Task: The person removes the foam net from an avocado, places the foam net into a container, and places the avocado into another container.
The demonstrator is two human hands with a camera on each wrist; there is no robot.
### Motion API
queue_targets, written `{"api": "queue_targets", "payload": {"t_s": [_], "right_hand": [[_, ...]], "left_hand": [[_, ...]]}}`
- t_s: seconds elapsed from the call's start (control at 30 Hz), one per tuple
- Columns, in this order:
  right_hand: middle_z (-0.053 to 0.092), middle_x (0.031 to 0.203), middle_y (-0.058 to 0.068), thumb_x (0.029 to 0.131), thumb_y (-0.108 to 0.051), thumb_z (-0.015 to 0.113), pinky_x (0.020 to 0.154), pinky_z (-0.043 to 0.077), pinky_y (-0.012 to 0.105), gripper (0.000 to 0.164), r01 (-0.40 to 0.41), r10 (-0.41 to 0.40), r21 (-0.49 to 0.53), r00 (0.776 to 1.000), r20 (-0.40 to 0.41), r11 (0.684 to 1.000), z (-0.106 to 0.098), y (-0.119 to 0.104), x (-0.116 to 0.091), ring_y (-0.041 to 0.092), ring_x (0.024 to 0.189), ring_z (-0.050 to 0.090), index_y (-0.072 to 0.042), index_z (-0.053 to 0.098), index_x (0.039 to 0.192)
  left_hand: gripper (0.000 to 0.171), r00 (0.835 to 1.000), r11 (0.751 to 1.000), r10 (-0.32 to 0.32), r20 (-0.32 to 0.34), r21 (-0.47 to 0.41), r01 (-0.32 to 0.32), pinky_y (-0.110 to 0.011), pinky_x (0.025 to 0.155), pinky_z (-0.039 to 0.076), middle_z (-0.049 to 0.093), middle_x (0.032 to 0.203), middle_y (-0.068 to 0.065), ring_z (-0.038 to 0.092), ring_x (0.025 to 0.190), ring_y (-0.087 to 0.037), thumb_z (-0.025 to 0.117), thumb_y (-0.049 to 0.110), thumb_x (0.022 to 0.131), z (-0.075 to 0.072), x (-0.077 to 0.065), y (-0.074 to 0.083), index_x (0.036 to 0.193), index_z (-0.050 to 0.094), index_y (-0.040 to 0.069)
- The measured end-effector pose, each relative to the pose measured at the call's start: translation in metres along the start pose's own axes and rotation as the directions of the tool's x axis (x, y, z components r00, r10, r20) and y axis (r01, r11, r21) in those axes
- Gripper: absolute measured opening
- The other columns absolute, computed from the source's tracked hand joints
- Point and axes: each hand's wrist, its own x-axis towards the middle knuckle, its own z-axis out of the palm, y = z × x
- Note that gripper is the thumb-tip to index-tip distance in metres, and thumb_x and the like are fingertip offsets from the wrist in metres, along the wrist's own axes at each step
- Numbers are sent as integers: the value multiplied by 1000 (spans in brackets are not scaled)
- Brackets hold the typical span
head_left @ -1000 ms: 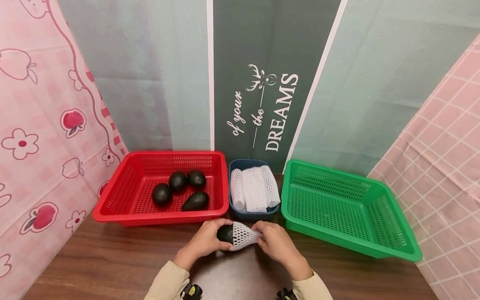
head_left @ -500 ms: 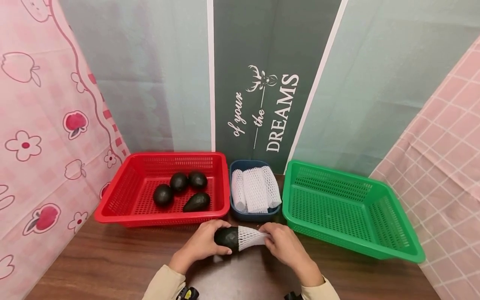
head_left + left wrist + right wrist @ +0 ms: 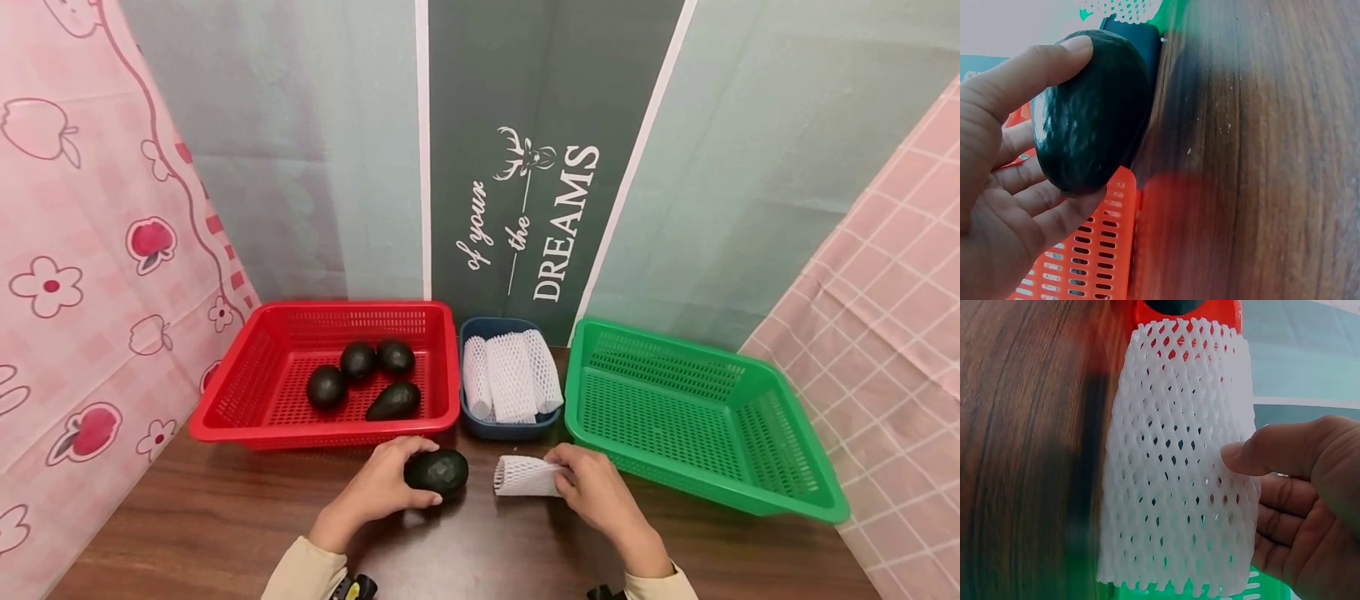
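Note:
A dark avocado is gripped by my left hand just in front of the red basket. In the left wrist view, the thumb lies across the bare avocado and the fingers curl beneath it. My right hand pinches a white foam net sleeve by its right part. The right wrist view shows this net sleeve whole, its far end open toward the avocado. A gap of table separates the sleeve from the fruit.
Several avocados lie in the red basket at left. A blue bin in the middle holds more foam net sleeves. The green basket stands at right. Fabric backdrops rise behind and at both sides of the wooden table.
The sleeve has come off the avocado it partly covered. My right hand moved right with the sleeve, while my left hand shifted slightly left with the avocado.

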Motion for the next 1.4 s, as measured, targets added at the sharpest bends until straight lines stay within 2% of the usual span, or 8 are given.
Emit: {"api": "queue_targets", "payload": {"t_s": [0.3, 0.53, 0.63, 0.8, 0.97, 1.17, 1.27, 1.4], "right_hand": [[60, 75, -9, 66, 3, 71, 58, 45, 28, 24, -65, 65, -23, 997, 27, 998, -4, -5, 1, 6, 64, 51, -15, 62, 79], [54, 75, -11, 62, 4, 74, 58, 42, 25, 28, 0, 1, 33, 999, -33, 999, -12, -8, 5, 6, 66, 48, -16, 62, 78], [51, 75, -13, 65, 3, 75, 58, 42, 24, 27, 8, -4, 87, 999, -40, 996, -18, -8, 11, 5, 66, 47, -16, 64, 80], [55, 77, -15, 73, 3, 74, 57, 45, 26, 22, -37, 40, 171, 999, -10, 985, -29, -7, 23, 4, 68, 51, -13, 67, 86], [61, 76, -10, 76, 1, 73, 56, 47, 26, 18, -73, 75, 211, 997, -1, 975, -33, -1, 38, 5, 67, 55, -9, 68, 89], [62, 78, -3, 78, -1, 72, 56, 49, 26, 12, -76, 87, 242, 996, -34, 967, -34, 4, 56, 10, 67, 56, -4, 69, 89], [59, 79, 0, 79, 0, 70, 58, 48, 28, 12, -123, 136, 272, 990, -30, 955, -35, 5, 65, 15, 69, 57, -1, 69, 91], [59, 80, 5, 84, -1, 65, 59, 46, 29, 17, -245, 251, 337, 968, 25, 909, -34, 8, 77, 20, 74, 56, 3, 67, 101]], "left_hand": [[53, 1000, 1000, -3, 0, -1, 3, -38, 81, 44, 61, 101, 4, 55, 94, -17, 86, 28, 61, 0, -1, 0, 105, 63, 10], [53, 999, 999, 33, -26, 32, -33, -38, 81, 44, 59, 103, 7, 54, 94, -14, 86, 29, 60, -7, -5, 5, 106, 63, 13], [53, 998, 998, 49, -31, 49, -48, -38, 82, 43, 59, 102, 9, 54, 95, -12, 85, 30, 61, -12, -7, 9, 106, 63, 14], [54, 998, 995, 62, -32, 77, -60, -38, 83, 43, 58, 103, 11, 53, 96, -11, 85, 32, 61, -21, -11, 15, 107, 63, 13], [55, 996, 993, 77, -53, 92, -72, -36, 82, 45, 59, 104, 11, 54, 95, -9, 85, 31, 61, -31, -15, 18, 108, 63, 12], [51, 996, 993, 61, -62, 101, -54, -40, 81, 42, 58, 102, 13, 54, 93, -7, 84, 33, 63, -42, -19, 18, 106, 63, 15], [49, 996, 994, 59, -66, 98, -53, -40, 79, 41, 57, 102, 14, 53, 92, -7, 84, 35, 65, -46, -20, 19, 106, 63, 17], [49, 995, 994, 65, -79, 93, -57, -39, 79, 43, 58, 102, 14, 53, 91, -7, 83, 36, 66, -51, -20, 21, 106, 63, 18]]}}
